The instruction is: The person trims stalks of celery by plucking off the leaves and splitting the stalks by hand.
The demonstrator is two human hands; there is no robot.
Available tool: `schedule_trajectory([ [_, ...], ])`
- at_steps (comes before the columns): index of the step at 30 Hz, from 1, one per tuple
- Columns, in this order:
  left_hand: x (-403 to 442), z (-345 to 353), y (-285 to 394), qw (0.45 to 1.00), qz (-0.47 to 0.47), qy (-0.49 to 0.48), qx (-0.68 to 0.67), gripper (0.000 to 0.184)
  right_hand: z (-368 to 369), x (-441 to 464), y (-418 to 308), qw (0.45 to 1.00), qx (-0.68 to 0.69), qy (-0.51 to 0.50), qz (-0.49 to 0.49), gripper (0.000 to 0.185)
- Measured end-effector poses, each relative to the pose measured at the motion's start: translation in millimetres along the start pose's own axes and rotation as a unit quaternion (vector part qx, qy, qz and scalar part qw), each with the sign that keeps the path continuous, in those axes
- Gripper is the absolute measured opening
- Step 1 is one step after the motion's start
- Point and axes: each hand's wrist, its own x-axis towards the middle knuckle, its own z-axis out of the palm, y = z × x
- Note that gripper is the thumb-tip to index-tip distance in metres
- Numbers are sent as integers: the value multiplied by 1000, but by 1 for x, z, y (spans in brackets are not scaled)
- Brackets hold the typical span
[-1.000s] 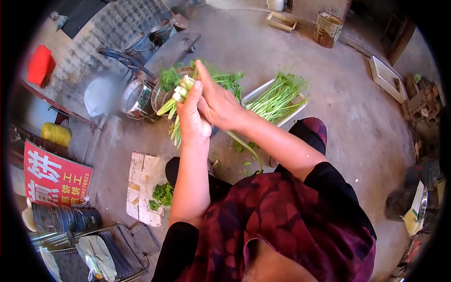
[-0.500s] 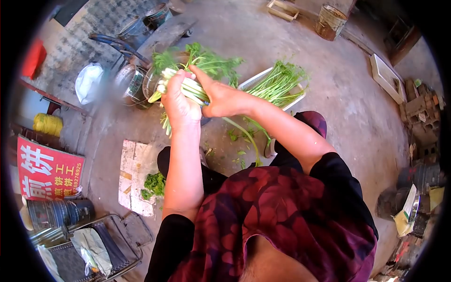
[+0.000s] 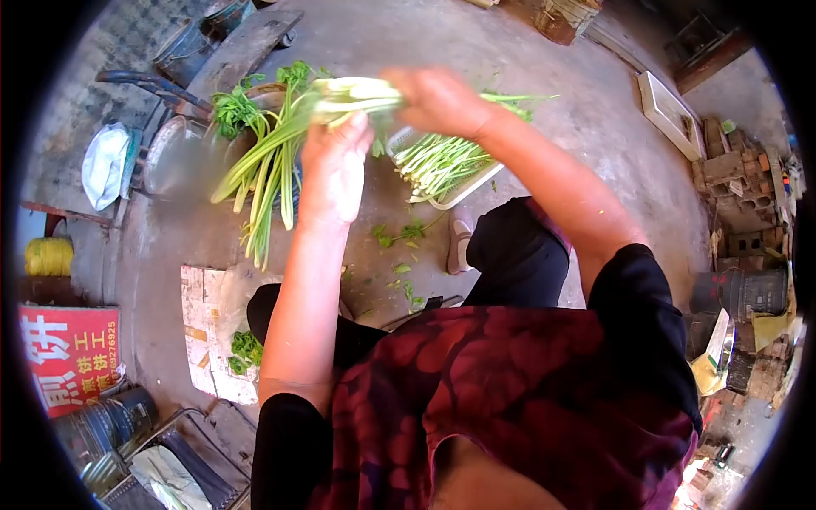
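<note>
My left hand (image 3: 333, 174) is closed round a bunch of celery (image 3: 361, 92), its thumb lying along the pale stalks. Green stems fan out down and to the left of that hand. My right hand (image 3: 438, 102), smeared by motion, is closed at the right end of the bunch, with thin green leafy stalks showing past it. Below it on the floor is a white plastic basket (image 3: 466, 192) holding more celery stalks (image 3: 438, 166). Leafy green tops show left of my left hand, near a bucket.
Loose leaves (image 3: 404, 231) lie on the concrete floor by my foot. A flattened cardboard sheet (image 3: 202, 336) with a small heap of leaves (image 3: 246, 350) is at lower left. Buckets and a cart (image 3: 161, 81) stand at upper left, a white tray (image 3: 671, 115) and bricks at right.
The bunch has been turned so its stems hang down-left. My right hand has moved up and right, to the bunch's right end. The view has shifted.
</note>
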Motion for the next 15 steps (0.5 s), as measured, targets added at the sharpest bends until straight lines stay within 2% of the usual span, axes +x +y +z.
schedule_trajectory([
  [3,-7,-24,-22,983,-128,39,123,33,-2,-9,61,994,-109,1,-23,19],
  [5,-20,-45,-35,960,-219,-8,177,31,3,-15,101,985,-168,-29,-29,16],
  [9,-53,-93,-63,894,-370,-23,252,24,60,-35,179,973,-195,-111,-45,12],
  [12,-67,-133,-86,873,-433,2,223,21,122,-49,209,956,-213,-199,-35,8],
  [13,-72,-143,-91,860,-459,16,222,21,149,-55,221,952,-231,-198,-40,7],
  [14,-74,-150,-99,861,-454,20,227,23,174,-62,231,948,-232,-217,-29,9],
  [15,-70,-151,-101,863,-430,-15,265,24,197,-67,237,943,-234,-234,-20,10],
])
